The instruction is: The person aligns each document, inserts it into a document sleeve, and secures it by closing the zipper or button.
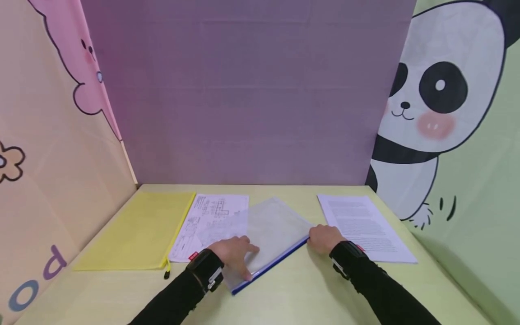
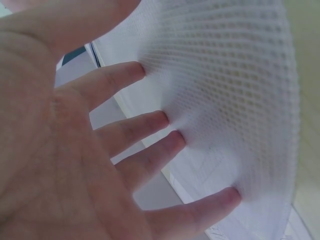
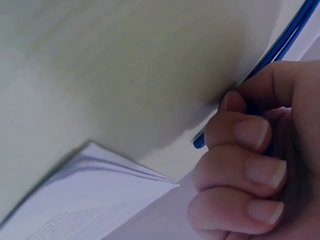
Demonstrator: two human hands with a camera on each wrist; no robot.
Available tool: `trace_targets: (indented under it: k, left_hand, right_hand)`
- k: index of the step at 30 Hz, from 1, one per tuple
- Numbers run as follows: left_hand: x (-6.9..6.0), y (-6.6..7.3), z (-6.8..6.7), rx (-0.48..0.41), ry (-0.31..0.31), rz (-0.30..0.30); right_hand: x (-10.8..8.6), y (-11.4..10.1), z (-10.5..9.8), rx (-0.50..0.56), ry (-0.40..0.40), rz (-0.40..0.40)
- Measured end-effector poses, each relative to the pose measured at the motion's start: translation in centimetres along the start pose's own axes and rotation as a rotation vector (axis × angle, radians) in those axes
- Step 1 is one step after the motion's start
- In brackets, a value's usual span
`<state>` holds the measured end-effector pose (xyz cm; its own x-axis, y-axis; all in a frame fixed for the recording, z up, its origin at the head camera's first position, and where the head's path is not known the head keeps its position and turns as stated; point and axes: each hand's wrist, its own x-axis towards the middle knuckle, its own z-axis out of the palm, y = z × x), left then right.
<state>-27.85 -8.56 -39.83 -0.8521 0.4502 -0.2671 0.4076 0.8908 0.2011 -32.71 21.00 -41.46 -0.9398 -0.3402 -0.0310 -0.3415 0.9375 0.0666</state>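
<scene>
A translucent white mesh zipper document bag point(image 1: 280, 221) lies slanted in the middle of the table, its blue zipper edge point(image 1: 270, 265) towards me. My left hand point(image 1: 234, 253) rests on the bag's left part near the zipper. In the left wrist view its spread fingers point(image 2: 150, 125) press their tips into the mesh. At the other end of the blue edge, my right hand point(image 1: 324, 239) pinches the zipper between thumb and curled index finger. Its other fingers point(image 3: 240, 170) are curled in, and the exact spot of the pinch is partly hidden.
Left on the table point(image 1: 349, 293) lies a yellow zipper document bag point(image 1: 134, 230). Beside it, a sheet with drawings point(image 1: 219, 210) runs partly under the mesh bag. At the right lies a stack of printed text sheets point(image 1: 361, 221), near my right wrist. Fabric walls surround the table.
</scene>
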Motion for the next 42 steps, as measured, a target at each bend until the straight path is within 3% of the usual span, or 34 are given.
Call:
trace_targets:
  k: [9,20,30,42]
  left_hand:
    - [-0.1,0.1,-0.2,0.008,0.000,-0.001]
    - [-0.1,0.2,-0.1,-0.001,-0.002,0.015]
    - [0.2,0.1,0.0,0.001,-0.009,0.004]
    - [0.1,0.5,0.1,0.005,-0.002,-0.010]
  right_hand:
    - [0.4,0.2,-0.1,0.008,-0.032,0.028]
    - [0.4,1.6,0.3,0.015,0.011,0.045]
    - [0.6,3.0,-0.5,0.082,-0.029,0.119]
    - [1.0,3.5,0.2,0.031,-0.036,0.091]
